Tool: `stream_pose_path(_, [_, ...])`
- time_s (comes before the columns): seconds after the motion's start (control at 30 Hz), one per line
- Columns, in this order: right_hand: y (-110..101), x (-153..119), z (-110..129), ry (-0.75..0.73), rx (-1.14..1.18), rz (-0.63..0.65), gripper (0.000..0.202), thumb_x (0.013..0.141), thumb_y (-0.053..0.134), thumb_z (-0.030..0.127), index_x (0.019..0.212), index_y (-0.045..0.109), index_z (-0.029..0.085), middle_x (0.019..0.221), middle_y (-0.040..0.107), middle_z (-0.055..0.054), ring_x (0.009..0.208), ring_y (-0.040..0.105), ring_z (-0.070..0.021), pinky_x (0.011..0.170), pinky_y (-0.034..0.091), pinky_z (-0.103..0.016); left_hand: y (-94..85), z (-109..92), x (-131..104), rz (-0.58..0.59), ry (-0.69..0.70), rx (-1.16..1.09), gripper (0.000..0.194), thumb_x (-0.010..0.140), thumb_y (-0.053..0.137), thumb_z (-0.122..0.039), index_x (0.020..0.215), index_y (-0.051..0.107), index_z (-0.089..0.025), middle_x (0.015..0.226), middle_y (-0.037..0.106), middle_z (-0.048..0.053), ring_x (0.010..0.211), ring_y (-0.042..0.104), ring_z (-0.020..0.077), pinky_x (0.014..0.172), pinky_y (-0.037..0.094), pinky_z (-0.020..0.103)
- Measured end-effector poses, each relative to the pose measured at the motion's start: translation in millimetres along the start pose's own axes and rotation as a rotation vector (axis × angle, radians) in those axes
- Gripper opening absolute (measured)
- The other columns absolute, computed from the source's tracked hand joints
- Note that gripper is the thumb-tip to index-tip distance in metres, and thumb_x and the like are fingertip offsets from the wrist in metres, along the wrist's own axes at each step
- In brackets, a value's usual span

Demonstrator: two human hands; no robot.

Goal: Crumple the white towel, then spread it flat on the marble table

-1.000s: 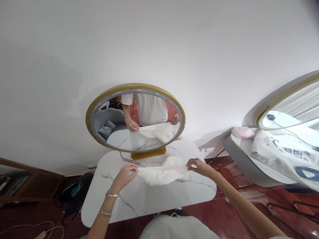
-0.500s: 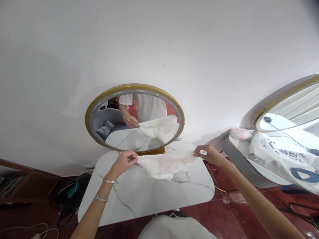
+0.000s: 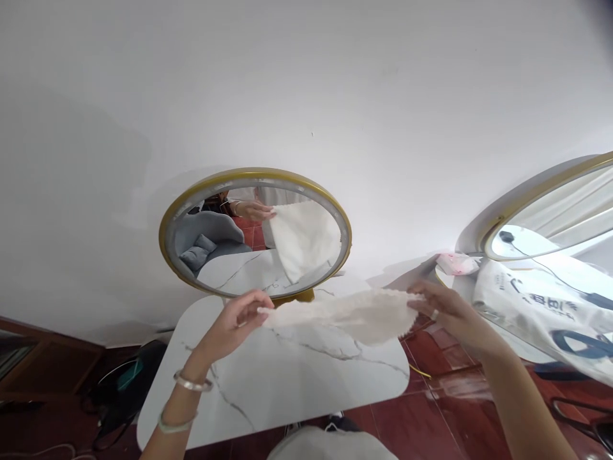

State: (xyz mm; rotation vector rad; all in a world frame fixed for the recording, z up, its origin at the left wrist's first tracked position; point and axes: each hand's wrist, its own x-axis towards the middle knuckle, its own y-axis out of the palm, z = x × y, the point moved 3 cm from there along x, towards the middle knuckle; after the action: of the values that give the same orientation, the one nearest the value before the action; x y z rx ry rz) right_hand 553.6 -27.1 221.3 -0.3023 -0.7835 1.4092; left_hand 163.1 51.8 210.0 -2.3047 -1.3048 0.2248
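A thin white cloth (image 3: 345,314) with a jagged edge is stretched in the air above the marble-patterned table (image 3: 306,383). My left hand (image 3: 239,322), with two bangles on its wrist, pinches the cloth's left corner between thumb and fingers. At the other end my right hand (image 3: 443,310), wearing a ring, grips the right corner; motion blurs it a little. The cloth sags between both hands and looks slightly see-through. Behind it stands a round gold-rimmed mirror (image 3: 256,174), where one hand and the hanging cloth are reflected.
To the right is a second table with a printed white bag (image 3: 527,297), a pink-and-white packet (image 3: 457,263) and another gold-rimmed mirror (image 3: 550,191). A black bag (image 3: 143,377) lies on the left. Red tiles (image 3: 407,421) cover the floor, and the wall (image 3: 306,83) rises behind.
My right hand has moved right and toward me, drawing the cloth wider. My left hand has come slightly lower. In the mirror, the reflected cloth hangs higher and more spread out.
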Motion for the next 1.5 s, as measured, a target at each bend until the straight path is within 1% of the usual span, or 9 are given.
stream_pose_path(0.17, [17, -26, -27, 0.137, 0.118, 0.045, 0.032, 0.085, 0.053, 0.051, 0.093, 0.064, 0.022, 0.077, 0.065, -0.005, 0.068, 0.06, -0.018, 0.054, 0.049, -0.027, 12.7, 13, -5, 0.022, -0.052, -0.151, 0.024, 0.086, 0.052, -0.043, 0.078, 0.046, -0.021, 0.085, 0.048, 0.001, 0.069, 0.044, 0.0098, 0.061, 0.043, 0.02])
stream_pose_path(0.37, [53, 3, -88, 0.222, 0.044, -0.138, 0.039, 0.083, 0.052, 0.054, 0.097, 0.062, 0.019, 0.07, 0.061, -0.002, 0.062, 0.058, -0.0167, 0.054, 0.046, -0.026, 50.7, 56, 44, -0.169, -0.018, 0.198, 0.026, 0.09, 0.037, -0.026, 0.082, 0.061, -0.018, 0.095, 0.051, 0.005, 0.084, 0.054, 0.0157, 0.079, 0.048, 0.03])
stream_pose_path(0.43, [71, 12, -107, 0.238, -0.037, -0.281, 0.041, 0.084, 0.048, 0.053, 0.101, 0.06, 0.018, 0.08, 0.064, -0.006, 0.067, 0.06, -0.0185, 0.06, 0.049, -0.031, 76.7, 73, 53, -0.244, -0.001, 0.355, 0.028, 0.087, 0.037, -0.018, 0.097, 0.063, -0.019, 0.11, 0.051, 0.009, 0.104, 0.053, 0.0213, 0.095, 0.043, 0.038])
stream_pose_path(0.53, [103, 5, -126, 0.193, -0.16, -0.396, 0.038, 0.088, 0.042, 0.046, 0.108, 0.056, 0.017, 0.095, 0.063, -0.012, 0.084, 0.061, -0.0238, 0.078, 0.05, -0.041, 130.3, 96, 47, -0.122, 0.029, 0.449, 0.035, 0.085, 0.04, -0.016, 0.114, 0.059, -0.02, 0.129, 0.045, 0.011, 0.125, 0.042, 0.0256, 0.108, 0.034, 0.045])
stream_pose_path(0.7, [176, -52, -155, 0.132, -0.181, -0.125, 0.028, 0.092, 0.039, 0.036, 0.107, 0.057, 0.021, 0.107, 0.062, -0.013, 0.103, 0.058, -0.0257, 0.092, 0.047, -0.043, 211.9, 142, 16, 0.138, -0.097, 0.4, 0.041, 0.089, 0.04, -0.024, 0.13, 0.05, -0.021, 0.142, 0.04, 0.013, 0.135, 0.033, 0.026, 0.112, 0.032, 0.046])
stream_pose_path(0.83, [229, -89, -180, 0.186, -0.34, -0.041, 0.043, 0.093, 0.035, 0.041, 0.131, 0.046, 0.023, 0.137, 0.046, -0.015, 0.128, 0.042, -0.0288, 0.101, 0.04, -0.048, 248.1, 178, 21, 0.132, -0.133, 0.522, 0.048, 0.091, 0.04, -0.025, 0.138, 0.042, -0.019, 0.153, 0.025, 0.013, 0.143, 0.016, 0.0302, 0.113, 0.027, 0.05])
stream_pose_path(1.13, [254, -63, -215, 0.371, -0.716, 0.016, 0.049, 0.094, 0.028, 0.047, 0.139, 0.041, 0.031, 0.148, 0.033, -0.012, 0.14, 0.019, -0.0323, 0.105, 0.017, -0.066, 281.7, 206, 74, -0.086, 0.062, 0.805, 0.052, 0.09, 0.046, -0.035, 0.138, 0.041, -0.018, 0.152, 0.027, 0.015, 0.142, 0.017, 0.0318, 0.112, 0.027, 0.054])
stream_pose_path(1.37, [239, 3, -237, 0.251, -0.812, 0.05, 0.047, 0.097, 0.025, 0.035, 0.143, 0.032, 0.036, 0.154, 0.023, -0.004, 0.143, 0.011, -0.0304, 0.103, 0.009, -0.071, 279.2, 205, 137, -0.173, 0.039, 0.826, 0.052, 0.089, 0.046, -0.03, 0.14, 0.038, -0.033, 0.155, 0.022, 0.006, 0.142, 0.018, 0.0325, 0.111, 0.026, 0.055])
stream_pose_path(1.5, [243, 39, -244, 0.023, -0.75, 0.118, 0.053, 0.095, 0.022, 0.02, 0.146, 0.024, 0.032, 0.153, 0.026, -0.001, 0.143, 0.013, -0.0252, 0.108, 0.007, -0.066, 270.3, 205, 170, -0.198, -0.041, 0.816, 0.055, 0.086, 0.047, -0.022, 0.139, 0.039, -0.035, 0.146, 0.038, 0.007, 0.133, 0.035, 0.0328, 0.107, 0.031, 0.055])
